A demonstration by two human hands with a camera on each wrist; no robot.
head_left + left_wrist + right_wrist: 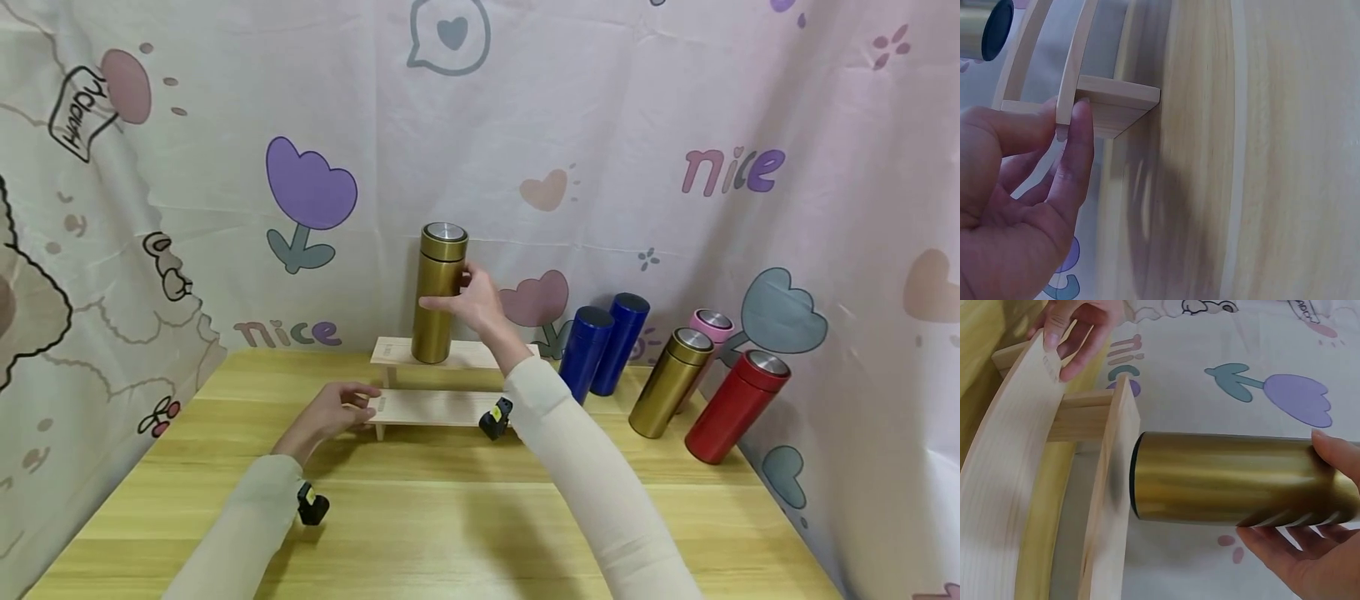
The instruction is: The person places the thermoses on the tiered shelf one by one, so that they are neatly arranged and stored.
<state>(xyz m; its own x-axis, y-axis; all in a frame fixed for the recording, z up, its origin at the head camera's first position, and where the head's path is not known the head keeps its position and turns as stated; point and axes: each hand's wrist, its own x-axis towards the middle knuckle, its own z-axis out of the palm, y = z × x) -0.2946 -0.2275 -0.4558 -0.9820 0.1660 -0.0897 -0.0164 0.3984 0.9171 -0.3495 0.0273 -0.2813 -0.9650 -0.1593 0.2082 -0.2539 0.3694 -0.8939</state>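
Observation:
A gold thermos bottle with a silver-topped lid stands upright over the left part of the upper step of a small wooden two-tier rack. My right hand grips it around its middle, thumb on one side and fingers on the other. In the left wrist view the dark base of the gold thermos bottle shows, a little apart from the upper board. At the left end of the lower step, my left hand pinches the board's edge between thumb and fingers.
Right of the rack are two blue bottles, a second gold bottle, a pink bottle partly hidden behind it, and a red bottle. A printed curtain hangs behind the wooden table.

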